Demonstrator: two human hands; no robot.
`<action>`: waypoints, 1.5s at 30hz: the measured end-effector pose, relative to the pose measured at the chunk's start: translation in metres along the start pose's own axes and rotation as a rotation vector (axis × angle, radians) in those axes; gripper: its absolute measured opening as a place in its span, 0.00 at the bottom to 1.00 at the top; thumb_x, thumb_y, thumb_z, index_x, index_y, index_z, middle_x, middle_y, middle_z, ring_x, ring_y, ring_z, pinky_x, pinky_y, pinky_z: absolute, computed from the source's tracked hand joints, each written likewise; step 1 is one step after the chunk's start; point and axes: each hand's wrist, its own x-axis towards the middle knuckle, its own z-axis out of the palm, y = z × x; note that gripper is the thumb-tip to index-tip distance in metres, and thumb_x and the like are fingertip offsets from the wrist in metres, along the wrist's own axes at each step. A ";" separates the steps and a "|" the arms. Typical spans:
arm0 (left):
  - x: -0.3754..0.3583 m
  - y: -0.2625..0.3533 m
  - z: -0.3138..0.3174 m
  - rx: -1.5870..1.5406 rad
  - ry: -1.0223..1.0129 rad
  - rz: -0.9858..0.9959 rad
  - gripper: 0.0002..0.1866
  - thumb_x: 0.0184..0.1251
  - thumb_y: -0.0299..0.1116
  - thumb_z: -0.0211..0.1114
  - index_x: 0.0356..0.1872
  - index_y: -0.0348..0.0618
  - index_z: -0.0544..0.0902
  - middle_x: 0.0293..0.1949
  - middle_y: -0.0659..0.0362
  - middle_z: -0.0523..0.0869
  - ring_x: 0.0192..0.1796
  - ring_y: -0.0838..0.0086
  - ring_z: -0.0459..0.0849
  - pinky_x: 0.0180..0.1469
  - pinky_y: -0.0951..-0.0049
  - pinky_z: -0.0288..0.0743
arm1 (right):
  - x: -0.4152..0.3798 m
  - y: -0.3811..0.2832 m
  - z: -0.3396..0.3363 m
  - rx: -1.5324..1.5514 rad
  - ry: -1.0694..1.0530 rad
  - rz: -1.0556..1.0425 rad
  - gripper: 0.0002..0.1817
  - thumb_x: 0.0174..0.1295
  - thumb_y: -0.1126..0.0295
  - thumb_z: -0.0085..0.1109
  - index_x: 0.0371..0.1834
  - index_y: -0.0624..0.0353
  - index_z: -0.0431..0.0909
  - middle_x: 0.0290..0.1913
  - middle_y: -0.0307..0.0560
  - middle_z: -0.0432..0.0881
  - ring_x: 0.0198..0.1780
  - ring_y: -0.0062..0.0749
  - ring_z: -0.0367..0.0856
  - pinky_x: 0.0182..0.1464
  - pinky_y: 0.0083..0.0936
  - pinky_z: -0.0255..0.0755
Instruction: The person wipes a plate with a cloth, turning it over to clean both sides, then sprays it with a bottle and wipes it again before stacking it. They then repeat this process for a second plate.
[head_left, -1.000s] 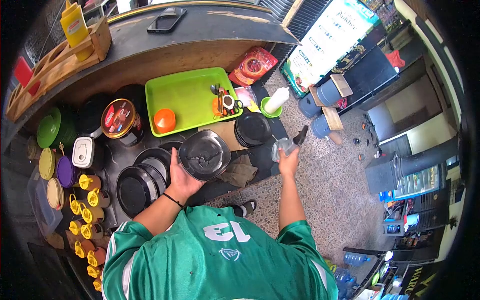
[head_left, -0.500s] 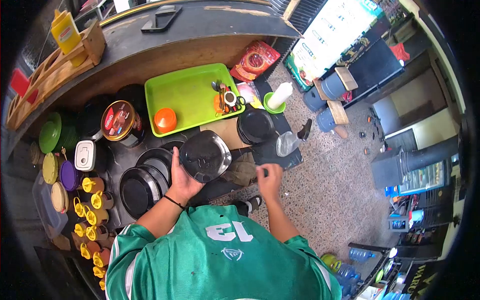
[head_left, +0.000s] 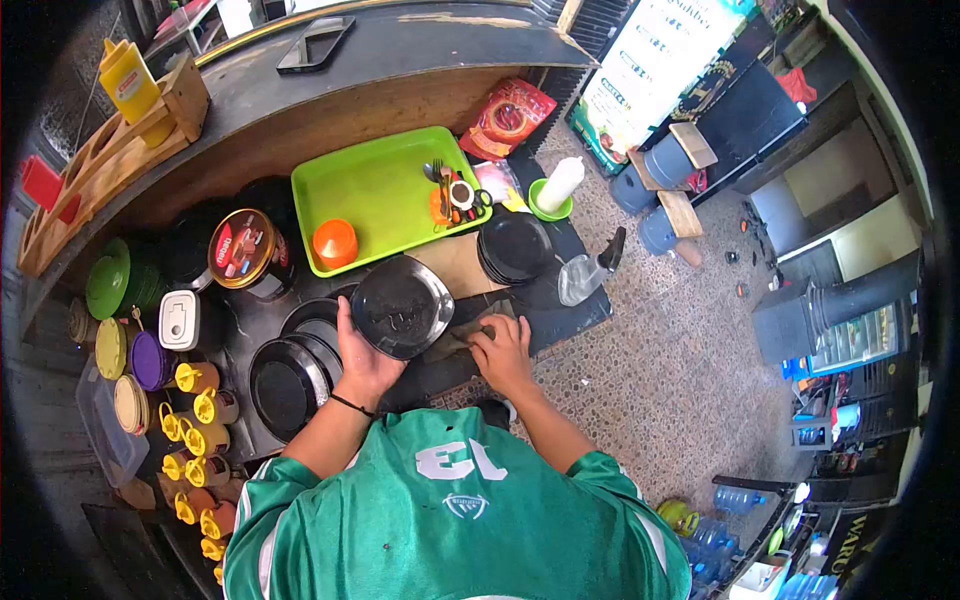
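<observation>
My left hand (head_left: 366, 362) grips the lower left edge of a black square plate (head_left: 400, 312), holding it tilted with its glossy face up. There are wet-looking specks on the plate. To its right my right hand (head_left: 505, 355) is on a crumpled grey-brown cloth (head_left: 452, 343), fingers curled onto its right part. A stack of black plates (head_left: 514, 247) stands beyond the cloth. Several more black plates (head_left: 280, 388) lie left of my left wrist. A clear spray bottle (head_left: 580, 278) lies at the counter's right end.
Behind the plate is a green tray (head_left: 375, 185) with an orange bowl (head_left: 335, 243) and cutlery. A white squeeze bottle (head_left: 560, 183) stands in a green bowl. Yellow-lidded containers (head_left: 207, 440) and a brown tub (head_left: 243, 250) crowd the left side. A raised shelf (head_left: 400, 50) runs along the back.
My right hand has moved left and forward, from above the counter's front edge down onto the cloth. My left hand keeps hold of the plate, which has shifted slightly left and up.
</observation>
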 end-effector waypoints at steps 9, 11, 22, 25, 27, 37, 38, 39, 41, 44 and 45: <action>0.000 0.001 -0.006 0.016 -0.001 -0.007 0.48 0.79 0.77 0.47 0.82 0.47 0.73 0.80 0.47 0.77 0.79 0.48 0.76 0.83 0.39 0.65 | 0.027 -0.003 -0.073 0.536 0.577 0.587 0.09 0.81 0.65 0.54 0.51 0.60 0.75 0.41 0.71 0.85 0.46 0.70 0.85 0.48 0.51 0.76; 0.000 -0.002 -0.002 0.021 0.009 -0.021 0.48 0.79 0.77 0.46 0.82 0.47 0.73 0.79 0.47 0.78 0.79 0.48 0.77 0.82 0.39 0.66 | 0.027 0.011 -0.085 0.534 0.580 0.619 0.09 0.82 0.66 0.53 0.50 0.61 0.75 0.42 0.65 0.86 0.44 0.56 0.86 0.50 0.45 0.75; 0.015 -0.033 0.020 0.127 -0.112 -0.353 0.47 0.81 0.76 0.43 0.82 0.49 0.73 0.77 0.49 0.81 0.78 0.51 0.79 0.83 0.39 0.66 | 0.042 -0.067 -0.177 0.482 0.337 0.025 0.15 0.75 0.66 0.69 0.60 0.57 0.81 0.47 0.49 0.90 0.44 0.36 0.90 0.47 0.38 0.82; 0.012 -0.039 0.028 0.113 -0.021 -0.382 0.44 0.82 0.73 0.47 0.79 0.46 0.75 0.75 0.48 0.82 0.74 0.51 0.82 0.80 0.40 0.71 | 0.039 -0.099 -0.179 0.342 0.040 -0.220 0.21 0.76 0.52 0.68 0.65 0.50 0.84 0.50 0.56 0.92 0.43 0.55 0.93 0.44 0.47 0.85; 0.016 -0.043 0.023 0.128 -0.036 -0.308 0.42 0.83 0.70 0.47 0.79 0.45 0.76 0.74 0.48 0.82 0.74 0.52 0.82 0.79 0.43 0.74 | 0.036 -0.105 -0.179 0.272 -0.137 -0.133 0.22 0.76 0.49 0.66 0.66 0.46 0.85 0.49 0.57 0.93 0.43 0.56 0.93 0.43 0.46 0.86; 0.009 -0.045 0.040 0.231 -0.174 -0.211 0.43 0.83 0.72 0.47 0.83 0.50 0.72 0.83 0.55 0.74 0.80 0.56 0.76 0.85 0.52 0.66 | 0.049 -0.099 -0.116 0.016 -0.062 0.026 0.66 0.71 0.23 0.52 0.92 0.68 0.41 0.90 0.79 0.35 0.91 0.76 0.34 0.88 0.67 0.37; 0.007 -0.048 0.049 0.230 -0.181 -0.206 0.43 0.83 0.72 0.47 0.83 0.50 0.72 0.83 0.55 0.74 0.80 0.56 0.76 0.85 0.52 0.66 | 0.054 -0.098 -0.113 0.039 -0.140 0.025 0.71 0.71 0.21 0.49 0.90 0.74 0.29 0.90 0.81 0.26 0.91 0.77 0.22 0.89 0.62 0.29; -0.001 -0.051 0.066 0.385 -0.212 -0.102 0.43 0.84 0.71 0.47 0.84 0.49 0.70 0.83 0.55 0.73 0.80 0.57 0.75 0.83 0.52 0.67 | 0.061 -0.095 -0.107 0.034 -0.135 0.018 0.71 0.71 0.21 0.49 0.90 0.74 0.29 0.90 0.81 0.26 0.91 0.77 0.22 0.89 0.62 0.29; -0.014 -0.053 0.089 0.691 -0.259 0.110 0.44 0.86 0.70 0.47 0.87 0.47 0.66 0.84 0.54 0.71 0.79 0.60 0.75 0.79 0.54 0.71 | 0.071 -0.085 -0.089 0.524 0.071 -0.162 0.73 0.70 0.20 0.49 0.89 0.74 0.25 0.89 0.82 0.24 0.90 0.75 0.18 0.88 0.66 0.25; 0.014 -0.046 0.057 0.615 -0.167 -0.133 0.41 0.85 0.68 0.51 0.86 0.51 0.66 0.83 0.57 0.70 0.80 0.61 0.74 0.79 0.50 0.73 | 0.085 -0.089 -0.104 0.605 0.044 -0.248 0.68 0.76 0.28 0.51 0.89 0.72 0.22 0.89 0.80 0.18 0.91 0.70 0.14 0.88 0.63 0.22; 0.022 -0.046 0.054 0.613 -0.236 -0.106 0.41 0.84 0.69 0.51 0.85 0.52 0.67 0.80 0.57 0.73 0.79 0.59 0.76 0.77 0.45 0.73 | 0.087 -0.092 -0.111 0.639 0.036 -0.269 0.65 0.78 0.32 0.52 0.89 0.72 0.23 0.89 0.79 0.18 0.91 0.69 0.14 0.88 0.61 0.22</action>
